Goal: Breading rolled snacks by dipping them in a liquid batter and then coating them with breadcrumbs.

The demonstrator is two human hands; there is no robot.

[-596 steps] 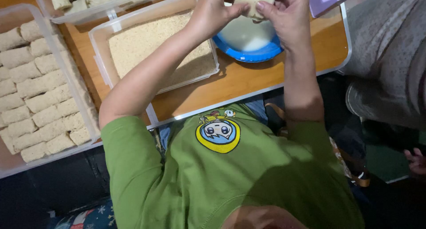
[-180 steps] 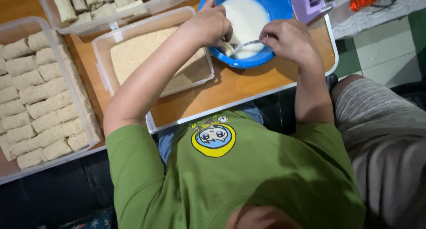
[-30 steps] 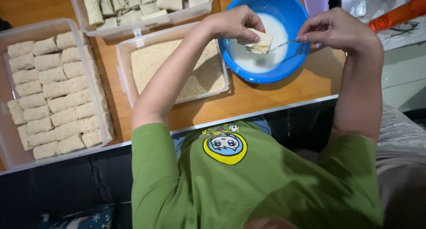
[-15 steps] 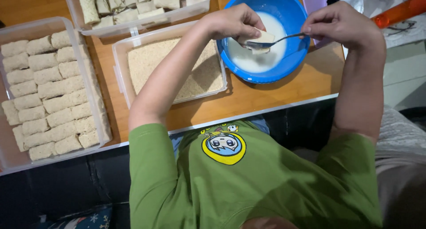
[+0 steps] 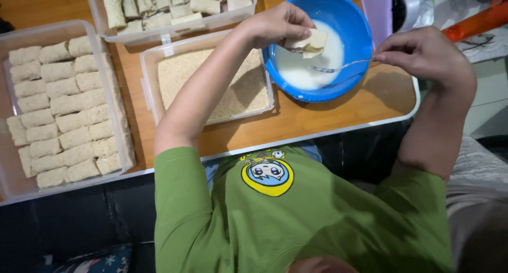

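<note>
Holding the roll (image 5: pixel 309 41) over the bowl (image 5: pixel 353 29), upper middle, your left hand (image 5: pixel 278 24) pinches it shut; right hand (image 5: pixel 426 53) grips the spoon (image 5: pixel 338 68). Looks soft, wet, slippery, so pinch the ends gently.

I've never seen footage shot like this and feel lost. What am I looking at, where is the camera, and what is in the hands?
The camera sits on a person's head and looks down past a green shirt at their two bare hands. The left hand holds a pale wet roll above a round blue bowl of white liquid. The right hand holds a thin metal spoon dipped in that bowl. On the wooden table also stand a clear tub of crumbs, a clear tub of crumb-coated rolls and a clear tub of plain rolls.
</note>
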